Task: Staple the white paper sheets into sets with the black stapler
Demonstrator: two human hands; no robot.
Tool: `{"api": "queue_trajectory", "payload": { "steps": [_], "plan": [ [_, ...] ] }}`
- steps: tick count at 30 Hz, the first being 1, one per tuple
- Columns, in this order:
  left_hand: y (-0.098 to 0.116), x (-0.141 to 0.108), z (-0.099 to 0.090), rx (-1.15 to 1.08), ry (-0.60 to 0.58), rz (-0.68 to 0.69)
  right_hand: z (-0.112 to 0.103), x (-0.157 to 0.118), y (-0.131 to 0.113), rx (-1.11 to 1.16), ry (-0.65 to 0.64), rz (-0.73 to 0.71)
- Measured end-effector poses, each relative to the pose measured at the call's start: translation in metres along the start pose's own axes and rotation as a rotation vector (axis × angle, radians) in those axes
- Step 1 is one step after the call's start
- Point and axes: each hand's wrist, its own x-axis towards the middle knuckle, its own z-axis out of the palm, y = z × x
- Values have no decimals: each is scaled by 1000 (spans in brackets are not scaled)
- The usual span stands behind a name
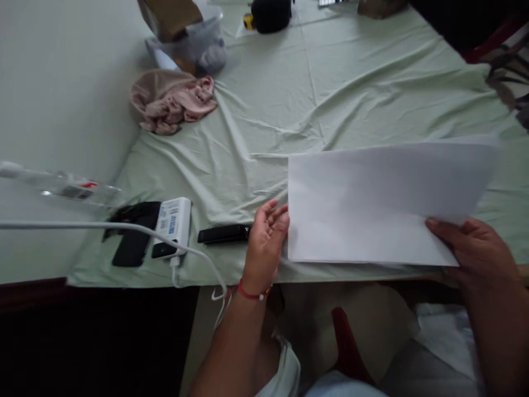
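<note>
White paper [372, 204], with what looks like more than one layer along its edges, spans the space between my hands over the table's near edge. My right hand [475, 242] grips its lower right part, thumb on top and fingers underneath; the far right side bends upward and is blurred. At the left edge, my left hand [268, 231] has its fingers curled and its thumb against the paper's border. Just left of that hand lies a black elongated object [223, 234], its right end hidden behind the hand.
A white power bank [176, 218] with a cable [103, 225], a black phone [131, 248] and a clear bottle [82, 188] are on the left. Farther back are a pink cloth [177, 105], a plastic bin [206, 47] and a black pouch [270, 15]. Green cloth [268, 110] covers the table.
</note>
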Motion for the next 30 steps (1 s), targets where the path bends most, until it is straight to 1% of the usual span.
{"api": "queue_trajectory", "payload": {
  "steps": [2, 3, 4, 5, 6, 9, 11, 12, 14, 17, 18, 19, 22, 24, 27, 29, 30],
  "plan": [
    [2, 2, -4, 7, -130, -128, 3, 0, 3, 20, -8, -15],
    [3, 3, -7, 32, -179, -159, 5, 0, 5, 36, -21, -27],
    [3, 4, -9, 70, -204, -164, 7, -1, 7, 44, -40, -44],
    [4, 5, -11, 122, -199, -145, 9, -1, 10, 35, -61, -77],
    [4, 5, -13, 182, -170, -110, 11, -2, 12, 5, -85, -112],
    [4, 7, -15, 341, -36, 7, 14, -3, 19, -146, -146, -204],
    [2, 8, -13, 377, 17, 42, 15, -3, 22, -182, -160, -241],
    [2, 9, -12, 365, 23, 41, 16, -3, 23, -172, -155, -254],
    [1, 9, -10, 291, -17, 3, 17, -2, 23, -114, -136, -261],
    [1, 10, -8, 168, -143, -91, 18, -1, 22, -3, -94, -231],
    [1, 10, -7, 159, -162, -111, 18, -1, 22, 26, -89, -224],
    [1, 10, -7, 164, -156, -118, 18, -1, 22, 46, -87, -221],
    [-1, 12, -7, 200, -67, -110, 19, -1, 22, 75, -88, -233],
    [-1, 12, -5, 173, -38, -102, 20, 0, 22, 92, -66, -236],
    [2, 12, -4, 112, -101, -131, 20, 5, 20, 143, -1, -255],
    [4, 12, -3, 117, -148, -156, 19, 7, 19, 172, 33, -272],
    [5, 12, -3, 133, -154, -165, 19, 8, 18, 180, 44, -274]
  ]
}}
